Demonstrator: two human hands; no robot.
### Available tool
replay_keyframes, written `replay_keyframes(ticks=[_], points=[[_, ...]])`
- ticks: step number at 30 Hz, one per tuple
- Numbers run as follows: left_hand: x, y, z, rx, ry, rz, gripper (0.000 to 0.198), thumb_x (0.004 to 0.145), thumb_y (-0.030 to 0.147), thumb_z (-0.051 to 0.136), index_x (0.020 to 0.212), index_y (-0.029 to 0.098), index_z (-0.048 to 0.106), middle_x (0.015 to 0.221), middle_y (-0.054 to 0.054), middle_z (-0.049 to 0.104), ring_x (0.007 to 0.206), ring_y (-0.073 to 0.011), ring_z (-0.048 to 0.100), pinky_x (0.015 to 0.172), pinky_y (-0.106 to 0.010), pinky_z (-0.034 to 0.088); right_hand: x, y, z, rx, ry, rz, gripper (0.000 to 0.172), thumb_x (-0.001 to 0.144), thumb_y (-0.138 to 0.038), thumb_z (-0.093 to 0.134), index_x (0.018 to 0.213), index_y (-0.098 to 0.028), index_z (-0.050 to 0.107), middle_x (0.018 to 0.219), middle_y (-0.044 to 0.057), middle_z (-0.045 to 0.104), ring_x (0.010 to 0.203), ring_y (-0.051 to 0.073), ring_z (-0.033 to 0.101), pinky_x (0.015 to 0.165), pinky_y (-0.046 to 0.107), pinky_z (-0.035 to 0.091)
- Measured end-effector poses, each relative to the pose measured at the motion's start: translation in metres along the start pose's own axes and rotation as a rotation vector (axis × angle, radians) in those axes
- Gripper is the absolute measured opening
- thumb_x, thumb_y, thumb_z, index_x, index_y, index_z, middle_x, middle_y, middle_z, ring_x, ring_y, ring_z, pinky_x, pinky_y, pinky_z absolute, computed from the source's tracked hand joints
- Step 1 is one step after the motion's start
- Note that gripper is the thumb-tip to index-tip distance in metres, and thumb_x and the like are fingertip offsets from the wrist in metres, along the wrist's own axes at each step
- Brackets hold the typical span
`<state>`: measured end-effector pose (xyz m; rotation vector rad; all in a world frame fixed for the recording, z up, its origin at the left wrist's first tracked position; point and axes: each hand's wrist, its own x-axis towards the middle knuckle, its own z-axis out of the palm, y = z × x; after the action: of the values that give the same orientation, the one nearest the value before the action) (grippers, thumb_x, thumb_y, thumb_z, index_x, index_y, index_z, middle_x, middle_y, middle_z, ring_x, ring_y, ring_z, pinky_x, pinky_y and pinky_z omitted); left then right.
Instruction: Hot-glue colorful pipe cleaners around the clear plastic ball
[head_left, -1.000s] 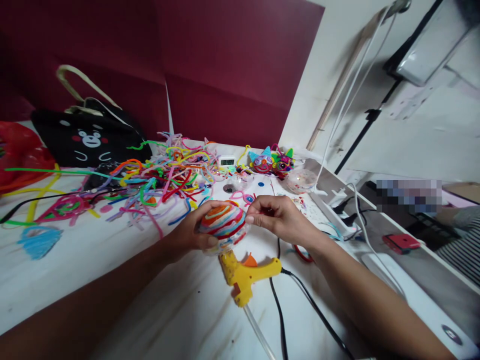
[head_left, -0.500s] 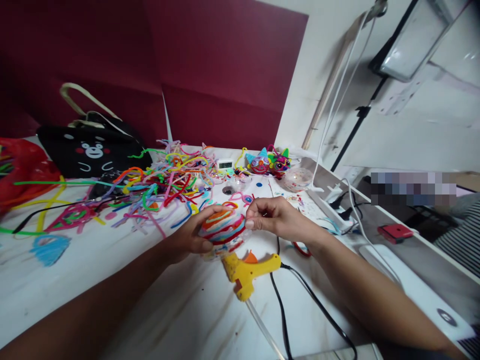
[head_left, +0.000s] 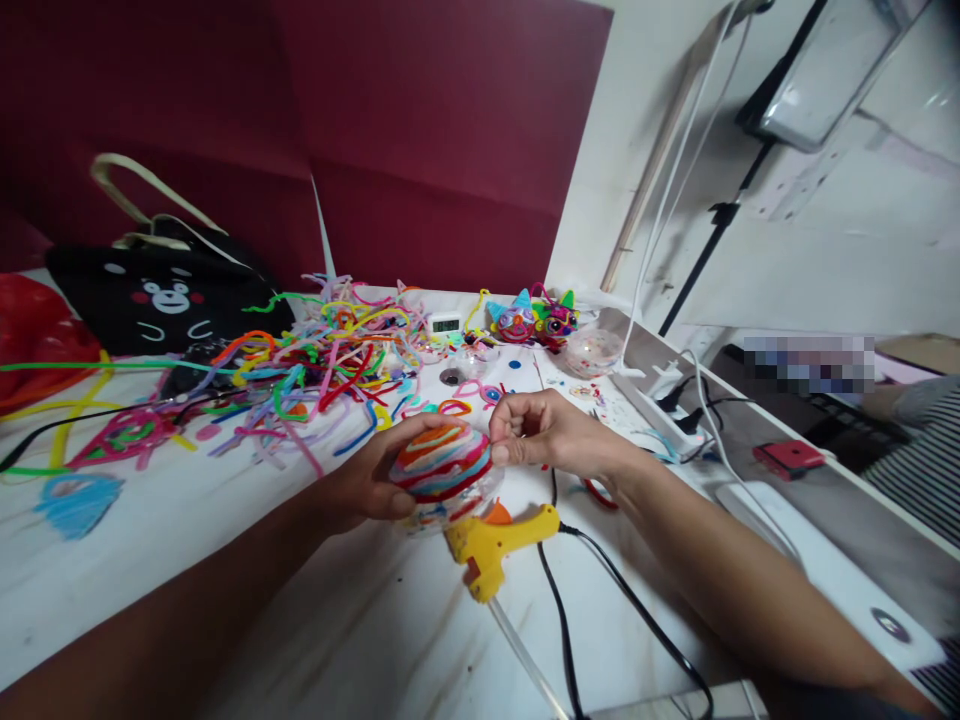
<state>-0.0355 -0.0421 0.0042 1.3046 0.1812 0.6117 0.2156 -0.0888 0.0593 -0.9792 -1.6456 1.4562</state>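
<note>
A clear plastic ball (head_left: 442, 462), partly covered in orange, red, white and blue fuzzy stripes, sits in my left hand (head_left: 379, 470), its fingers behind and thumb in front. My right hand (head_left: 541, 432) is closed in a pinch at the ball's right side. Whatever lies between those fingertips is too small or hidden to make out. Just below the ball, a yellow glue gun (head_left: 499, 545) with an orange trigger rests on the white table (head_left: 360, 620), a clear glue stick coming out of its back end.
A heap of pipe cleaners (head_left: 330, 350) spreads across the back left, beside a black bag (head_left: 169, 300). Two decorated cat-like balls (head_left: 516, 320) and a clear bowl (head_left: 592, 352) stand behind my hands. A power strip (head_left: 679, 425) lies right. Black cables cross the front. A person's striped sleeve (head_left: 919, 450) shows far right.
The ball and my left hand have shifted slightly left and turned a little, showing more of the striped side. My right hand keeps its pinch beside the ball. The view has moved slightly.
</note>
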Motion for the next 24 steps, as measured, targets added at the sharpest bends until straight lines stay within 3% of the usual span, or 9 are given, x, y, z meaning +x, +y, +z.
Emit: replay_keyframes(ticks=[5, 9, 16, 20, 24], points=[[0.001, 0.004, 0.004, -0.013, 0.005, -0.003, 0.069, 0.064, 0.030, 0.091, 0.129, 0.029, 0.067, 0.121, -0.003, 0.074, 0.107, -0.0231, 0.072, 0.089, -0.026, 0.056, 0.003, 0.007, 0.000, 0.068, 0.009, 0.030, 0.049, 0.056, -0.045, 0.094, 0.075, -0.018, 0.058, 0.063, -0.008, 0.055, 0.056, 0.007, 0.047, 0.055, 0.021, 0.035], [0.000, 0.006, 0.005, 0.012, 0.001, 0.008, 0.072, 0.064, 0.030, 0.091, 0.131, 0.027, 0.065, 0.124, -0.004, 0.072, 0.110, -0.0237, 0.070, 0.092, -0.026, 0.055, 0.005, 0.014, -0.004, 0.089, 0.017, 0.053, 0.057, 0.055, -0.044, 0.096, 0.090, -0.019, 0.059, 0.077, -0.006, 0.059, 0.064, 0.008, 0.052, 0.060, 0.021, 0.040], [0.002, 0.007, 0.004, -0.003, -0.042, -0.043, 0.075, 0.066, 0.031, 0.089, 0.135, 0.023, 0.059, 0.125, -0.008, 0.070, 0.111, -0.0262, 0.069, 0.091, -0.030, 0.054, 0.006, 0.020, -0.007, 0.084, -0.081, 0.130, 0.067, 0.063, -0.050, 0.091, 0.115, -0.019, 0.060, 0.083, -0.002, 0.062, 0.064, 0.009, 0.055, 0.046, 0.018, 0.031], [0.002, 0.008, 0.003, 0.022, 0.002, -0.058, 0.077, 0.064, 0.032, 0.089, 0.133, 0.021, 0.057, 0.130, -0.012, 0.067, 0.116, -0.0316, 0.066, 0.094, -0.036, 0.054, 0.006, 0.024, -0.007, 0.110, -0.131, 0.143, 0.067, 0.069, -0.051, 0.087, 0.122, -0.019, 0.060, 0.078, -0.004, 0.061, 0.058, 0.008, 0.055, 0.044, 0.017, 0.032], [0.002, 0.006, 0.001, -0.007, 0.029, -0.057, 0.075, 0.064, 0.031, 0.089, 0.131, 0.022, 0.057, 0.129, -0.012, 0.067, 0.115, -0.0318, 0.067, 0.094, -0.038, 0.054, 0.006, 0.030, -0.007, 0.134, -0.143, 0.126, 0.070, 0.069, -0.052, 0.087, 0.126, -0.020, 0.061, 0.082, -0.001, 0.065, 0.058, 0.007, 0.054, 0.045, 0.017, 0.034]])
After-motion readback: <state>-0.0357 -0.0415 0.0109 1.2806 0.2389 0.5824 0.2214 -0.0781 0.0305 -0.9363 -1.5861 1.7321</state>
